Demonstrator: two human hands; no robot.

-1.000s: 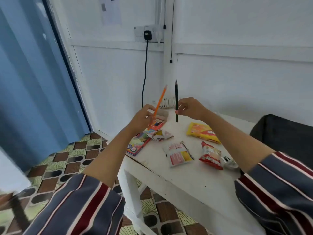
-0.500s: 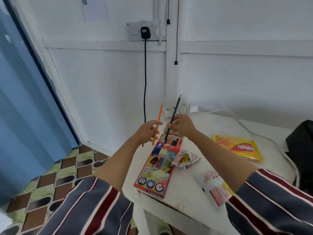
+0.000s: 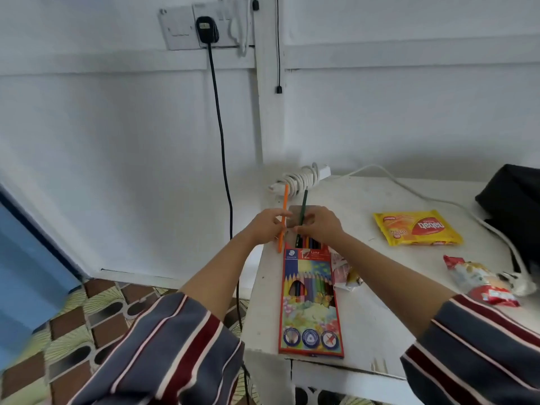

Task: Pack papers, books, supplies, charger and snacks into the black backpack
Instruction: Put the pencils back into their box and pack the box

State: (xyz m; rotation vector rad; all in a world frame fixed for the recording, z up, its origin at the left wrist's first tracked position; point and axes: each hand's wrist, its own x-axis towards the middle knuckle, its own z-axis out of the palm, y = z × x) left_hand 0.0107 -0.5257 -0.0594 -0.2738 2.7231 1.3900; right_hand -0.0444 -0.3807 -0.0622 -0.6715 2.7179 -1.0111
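You're looking down at a worn white table (image 3: 380, 331) pushed into the corner of a white panelled wall. At the upper left of the frame, a black plug (image 3: 207, 29) sits in a wall socket (image 3: 181, 29), with its cable dropping past the table's left edge. Brown and green patterned floor (image 3: 73, 331) fills the lower left, beside a blue panel (image 3: 26, 258). At the back of the table lies a coiled white cable (image 3: 301, 176). A yellow snack packet (image 3: 418, 230) lies right of centre, a red and white snack packet (image 3: 479, 280) below it, and a small crumpled wrapper (image 3: 344, 273) touches the right side of the coloured pencil box (image 3: 309, 299). That box lies flat near the table's left edge with its top flap open, and pencil ends show in the mouth. Your left hand (image 3: 267, 226) pinches an orange pencil (image 3: 283, 217), nearly upright, with its lower end just left of the box. Your right hand (image 3: 320, 226) pinches a dark green pencil (image 3: 303, 211), whose lower end is at the open mouth. The black backpack (image 3: 514, 200) is at the right edge of the frame, well apart from both hands. Whether it's open can't be told.
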